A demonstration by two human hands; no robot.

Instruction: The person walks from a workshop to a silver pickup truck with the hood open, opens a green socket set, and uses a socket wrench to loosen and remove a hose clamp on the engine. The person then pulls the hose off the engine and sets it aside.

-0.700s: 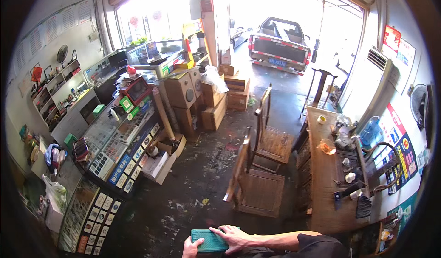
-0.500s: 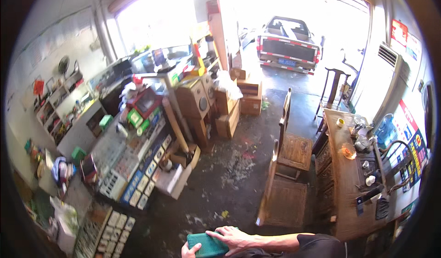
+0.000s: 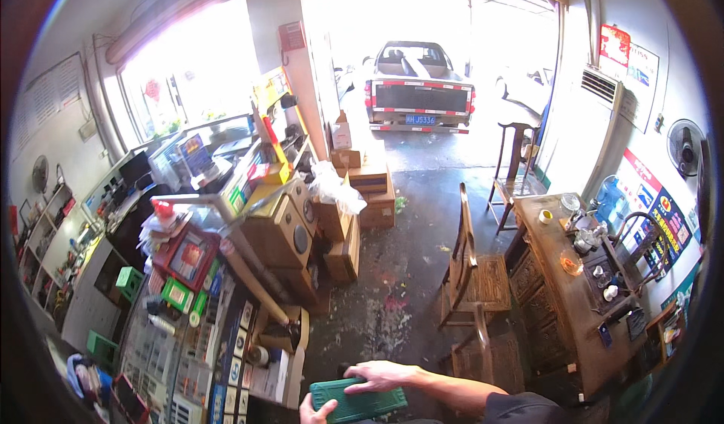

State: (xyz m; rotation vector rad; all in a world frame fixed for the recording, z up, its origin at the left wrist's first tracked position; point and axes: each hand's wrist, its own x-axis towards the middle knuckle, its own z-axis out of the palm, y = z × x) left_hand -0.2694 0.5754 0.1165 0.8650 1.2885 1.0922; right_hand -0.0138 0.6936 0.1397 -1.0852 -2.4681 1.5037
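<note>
A flat, green, rectangular case (image 3: 377, 400) with a ribbed surface is held low at the bottom centre of the head view. My left hand (image 3: 317, 409) grips its left end, thumb on top. Across the case's far edge lies my right hand (image 3: 381, 375), a digit pressed on the upper face and other fingers reaching past the edge. A small dark spot shows by those fingertips, too unclear to name. The lower side of the case and part of my left hand are cut off by the picture's edge.
Left stands a cluttered glass counter (image 3: 162, 364), with speaker cabinets (image 3: 283, 231) and cardboard boxes (image 3: 369, 198) beyond. Wooden chairs (image 3: 479, 281) and a carved tea table (image 3: 558, 296) flank the dark floor on the right. A pickup truck (image 3: 421, 92) is parked outside the wide doorway.
My view has turned, and the room has shifted left and down in the picture. My right hand has slid toward the case's far edge, uncovering more of its top. My left hand keeps its grip.
</note>
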